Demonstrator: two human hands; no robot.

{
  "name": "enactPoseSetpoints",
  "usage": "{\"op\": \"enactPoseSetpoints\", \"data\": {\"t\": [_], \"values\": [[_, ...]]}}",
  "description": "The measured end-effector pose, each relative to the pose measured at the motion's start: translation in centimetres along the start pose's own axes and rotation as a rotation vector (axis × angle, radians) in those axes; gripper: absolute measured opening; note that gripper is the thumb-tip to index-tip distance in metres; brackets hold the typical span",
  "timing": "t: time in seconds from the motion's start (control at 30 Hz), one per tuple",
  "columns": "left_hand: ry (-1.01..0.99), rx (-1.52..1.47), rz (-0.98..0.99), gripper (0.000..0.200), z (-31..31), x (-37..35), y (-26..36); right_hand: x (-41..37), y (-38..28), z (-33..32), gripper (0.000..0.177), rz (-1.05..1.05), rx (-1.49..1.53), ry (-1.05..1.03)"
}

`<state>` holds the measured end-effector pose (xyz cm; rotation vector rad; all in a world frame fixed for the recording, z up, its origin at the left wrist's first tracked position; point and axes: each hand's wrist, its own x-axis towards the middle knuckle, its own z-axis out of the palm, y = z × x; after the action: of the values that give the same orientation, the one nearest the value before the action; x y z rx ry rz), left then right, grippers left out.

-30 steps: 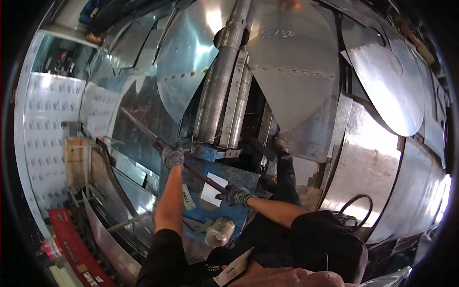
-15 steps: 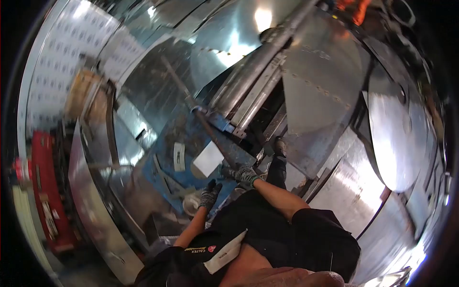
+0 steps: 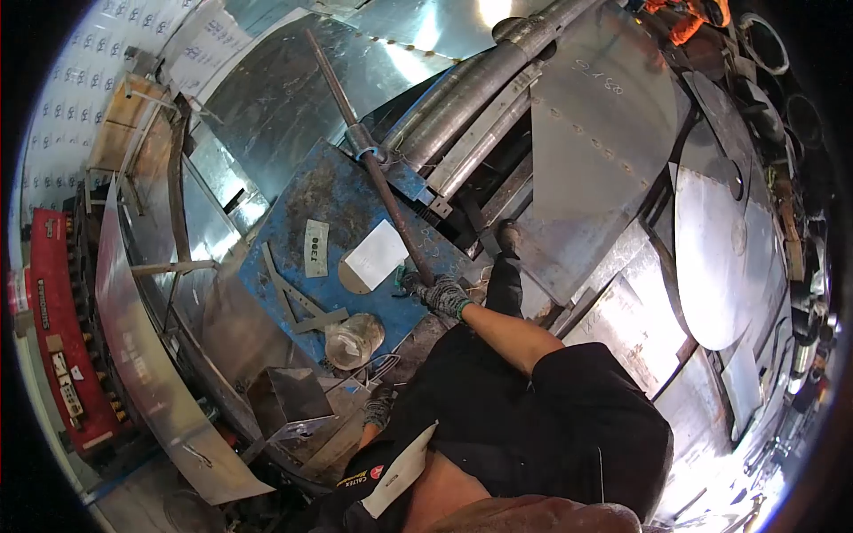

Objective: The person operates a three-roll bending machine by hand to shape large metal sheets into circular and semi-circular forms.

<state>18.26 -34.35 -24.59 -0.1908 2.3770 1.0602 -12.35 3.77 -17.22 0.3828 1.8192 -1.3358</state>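
My right hand (image 3: 442, 296), in a grey patterned glove, is closed round the lower end of a long rusty metal bar (image 3: 387, 197). The bar passes through a collar (image 3: 362, 142) at the edge of a blue metal table (image 3: 302, 191). My left hand (image 3: 380, 405), also gloved, is low beside my body, below a clear round container (image 3: 354, 341); its fingers are too small and dark to make out. A white paper (image 3: 377, 256) lies over a round disc on the table, near a plate marked 0031 (image 3: 315, 249).
Large rollers (image 3: 462, 111) run up from the table. Sheet metal (image 3: 600, 133) lies to their right. An angled metal piece (image 3: 293, 298) is on the table, and a metal box (image 3: 290, 397) stands below it. A red rack (image 3: 67, 329) is at far left.
My left hand has moved down and away from the table, toward my body. My right hand stays on the bar. The view has shifted, showing more of the table's lower side.
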Motion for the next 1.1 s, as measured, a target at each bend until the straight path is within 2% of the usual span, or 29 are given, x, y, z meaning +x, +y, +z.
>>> {"op": "enactPoseSetpoints", "data": {"t": [0.03,0.07,0.1,0.2,0.23,0.27,0.3,0.37,0.4,0.43,0.5,0.6,0.67,0.7,0.77,0.8,0.83,0.9,0.97,1.0,1.07,1.1], "values": [[0.24,0.38,0.608,0.042,0.3,0.9,0.7,0.1,-0.2,-0.3,0.068,0.028,-0.066,-0.025],[0.389,0.554,0.85,0.042,-0.4,1.9,2.7,0.3,0.2,0.0,0.068,0.023,-0.062,-0.017],[0.393,0.558,0.862,0.042,-0.9,3.4,2.8,0.8,1.0,0.8,0.068,-0.024,-0.009,-0.001],[0.019,-0.268,-0.298,0.049,-3.2,6.7,2.5,0.3,0.2,-0.2,0.068,-0.048,0.098,-0.014],[-0.002,-0.362,-0.504,0.048,-4.9,8.4,5.8,1.2,0.7,-0.1,0.067,0.014,0.069,-0.037],[0.009,-0.422,-0.581,0.048,-6.2,9.7,8.6,2.0,1.5,0.2,0.066,0.078,0.041,-0.062],[0.02,-0.472,-0.607,0.048,-7.0,10.8,11.4,2.5,2.6,1.6,0.066,0.083,0.052,-0.063],[0.055,-0.59,-0.668,0.047,-8.2,12.2,16.0,3.1,4.1,5.1,0.071,-0.294,-0.066,0.34],[0.078,-0.619,-0.687,0.047,-8.7,12.5,18.4,2.9,3.5,5.3,0.071,-0.312,-0.063,0.341],[0.105,-0.703,-0.663,0.05,-9.1,12.9,19.4,2.1,2.4,5.2,0.072,-0.199,0.079,0.229],[0.125,-0.661,-0.652,0.047,-9.5,13.3,20.8,0.7,1.0,3.8,0.072,-0.061,0.262,0.02],[0.112,-0.612,-0.645,0.048,-9.2,14.1,20.3,1.6,1.6,0.8,0.076,-0.02,0.144,-0.105],[0.083,-0.615,-0.654,0.055,-7.7,12.7,18.0,3.2,3.7,3.6,0.074,-0.094,0.128,-0.061],[0.013,-0.479,-0.423,0.055,-6.9,10.7,15.3,5.4,5.9,8.4,0.064,-0.305,0.016,0.401],[-0.06,-0.397,-0.493,0.057,-6.1,9.5,14.0,4.0,2.9,8.3,0.061,-0.287,0.063,0.608],[-0.077,-0.443,-0.807,0.057,-6.0,8.3,15.2,3.0,1.5,8.0,0.061,-0.142,0.09,0.42],[-0.079,-0.447,-0.806,0.057,-5.8,6.3,15.6,2.0,0.1,7.7,0.061,0.007,0.088,0.232],[-0.081,-0.446,-0.808,0.058,-5.2,3.3,14.8,5.5,0.7,11.7,0.062,0.047,-0.047,0.126],[-0.076,-0.446,-0.808,0.058,-5.0,0.9,14.1,7.5,-0.3,14.9,0.059,0.06,0.135,0.082],[-0.073,-0.438,-0.807,0.059,-5.2,0.3,13.6,6.9,-1.9,14.2,0.059,0.049,0.16,0.093],[-0.071,-0.419,-0.789,0.059,-5.4,-0.3,13.2,3.9,-5.1,12.2,0.06,0.082,0.173,-0.106],[-0.068,-0.403,-0.776,0.059,-5.6,0.1,13.4,4.0,-4.8,12.0,0.068,0.117,0.242,-0.149]]}}
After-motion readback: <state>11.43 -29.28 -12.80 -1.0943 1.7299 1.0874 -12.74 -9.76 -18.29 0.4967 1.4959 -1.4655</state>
